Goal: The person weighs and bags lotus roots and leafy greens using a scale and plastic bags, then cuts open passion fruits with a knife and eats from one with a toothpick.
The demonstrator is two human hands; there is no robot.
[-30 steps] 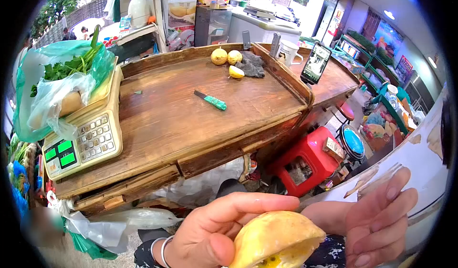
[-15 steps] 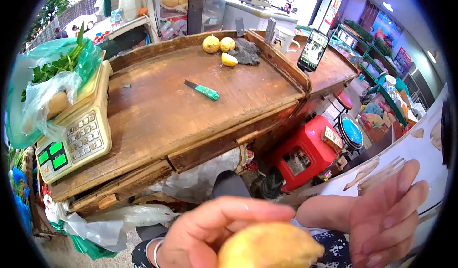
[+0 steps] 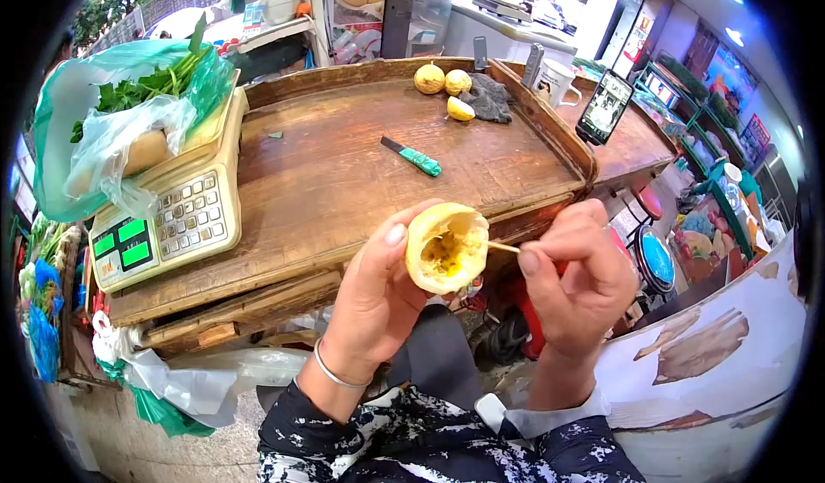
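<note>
My left hand (image 3: 374, 298) is wrapped round a yellow passion fruit (image 3: 415, 264) with its top cut off. The open side faces me and shows a hollow with wet yellow pulp and dark bits. My right hand (image 3: 580, 281) pinches a thin pale stick (image 3: 504, 247) between thumb and fingers. The stick's far end meets the right side of the fruit's rim; whether its tip reaches inside I cannot tell. Beyond my hands, a knife (image 3: 412, 156) with a green-wrapped handle lies on the wooden table (image 3: 318, 186). A cut yellow piece (image 3: 461, 109) rests near the back.
A scale (image 3: 198, 217) carrying bagged greens (image 3: 155, 79) stands at the left. Whole yellow fruits (image 3: 430, 78) and a dark grey cloth (image 3: 488, 99) lie at the back. A phone (image 3: 606, 106) is propped at the right by a white mug (image 3: 557, 82).
My left hand has raised the fruit and turned its cut opening toward me. The right hand, earlier spread and holding nothing visible, has come in and now pinches the stick against the fruit.
</note>
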